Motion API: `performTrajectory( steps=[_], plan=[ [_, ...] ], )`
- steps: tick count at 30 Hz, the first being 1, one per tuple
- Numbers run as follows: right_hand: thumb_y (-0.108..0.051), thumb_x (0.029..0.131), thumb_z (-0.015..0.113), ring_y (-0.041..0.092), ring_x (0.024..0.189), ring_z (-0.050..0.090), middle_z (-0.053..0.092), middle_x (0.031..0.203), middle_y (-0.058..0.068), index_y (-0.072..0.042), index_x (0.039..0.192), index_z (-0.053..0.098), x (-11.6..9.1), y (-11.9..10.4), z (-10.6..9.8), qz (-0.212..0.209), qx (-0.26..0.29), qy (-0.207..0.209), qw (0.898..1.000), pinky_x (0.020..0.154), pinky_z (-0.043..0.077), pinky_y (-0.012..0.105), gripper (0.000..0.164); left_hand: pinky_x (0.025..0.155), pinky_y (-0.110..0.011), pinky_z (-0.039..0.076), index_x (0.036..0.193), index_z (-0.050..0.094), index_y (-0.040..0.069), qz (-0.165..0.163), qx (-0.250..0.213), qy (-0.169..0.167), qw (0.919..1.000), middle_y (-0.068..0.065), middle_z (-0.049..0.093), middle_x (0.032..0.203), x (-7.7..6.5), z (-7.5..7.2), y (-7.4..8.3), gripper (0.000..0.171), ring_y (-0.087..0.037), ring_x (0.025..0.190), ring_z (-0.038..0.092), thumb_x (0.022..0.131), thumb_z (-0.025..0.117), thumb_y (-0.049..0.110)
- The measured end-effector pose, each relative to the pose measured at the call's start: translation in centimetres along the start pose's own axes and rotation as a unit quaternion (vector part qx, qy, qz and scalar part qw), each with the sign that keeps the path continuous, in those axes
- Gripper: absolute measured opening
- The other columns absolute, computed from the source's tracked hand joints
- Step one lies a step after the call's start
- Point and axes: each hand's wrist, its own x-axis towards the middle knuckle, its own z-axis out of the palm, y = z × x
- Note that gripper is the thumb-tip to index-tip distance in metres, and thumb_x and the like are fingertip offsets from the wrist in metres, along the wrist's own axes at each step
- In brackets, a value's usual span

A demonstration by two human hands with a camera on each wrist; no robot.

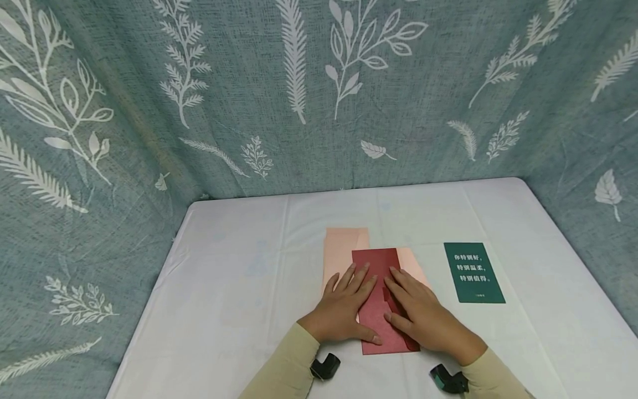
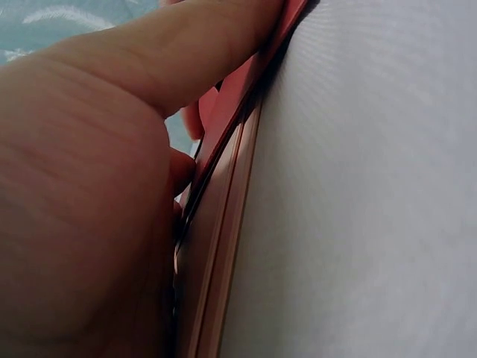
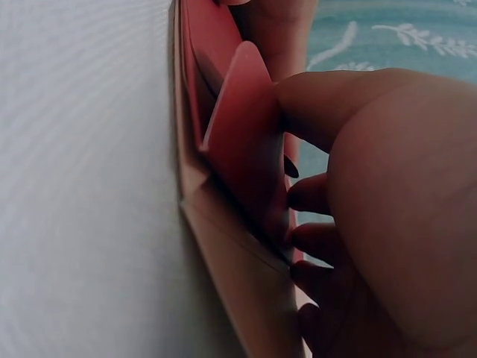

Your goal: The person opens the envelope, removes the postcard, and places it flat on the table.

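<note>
Blue-green curtain (image 1: 319, 160) with white leaf prints hangs behind your white cloth-covered table (image 1: 239, 271). Your left hand (image 1: 339, 310) covers part of the red paper envelope's left side, its fingers slightly apart and laid flat; in the left wrist view your thumb and palm hide most of it. Beneath lies a flat peach-coloured paper stack (image 1: 345, 241), mostly covered, so you cannot count its pieces. On top, between your hands, the smooth, rectangular red paper envelope (image 1: 375, 313) has its long axis running away from you, far end leaning slightly left. Your right hand (image 1: 423, 316) masks its right edge, fingers extended and slightly apart, touching a half-raised red flap (image 3: 250, 127). Farther right lies a dark green card (image 1: 473, 291) with white characters.
</note>
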Motion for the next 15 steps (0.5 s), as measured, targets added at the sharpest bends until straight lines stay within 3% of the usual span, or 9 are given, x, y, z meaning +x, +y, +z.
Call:
performTrajectory(
  steps=[15],
  plan=[
    [-0.035,0.107,0.071,0.040,0.159,0.028,0.029,0.176,0.016,-0.002,0.166,0.042,0.02,0.31,-0.33,0.017,0.019,-0.012,1.000,0.120,0.030,0.067,0.073,0.128,-0.059,0.003,0.175,0.021,0.016,0.005,-0.001,0.004,1.0000,-0.003,0.001,0.182,-0.03,0.10,-0.16,0.125,-0.027,0.165,-0.008,0.083,0.081,0.075]
  ],
)
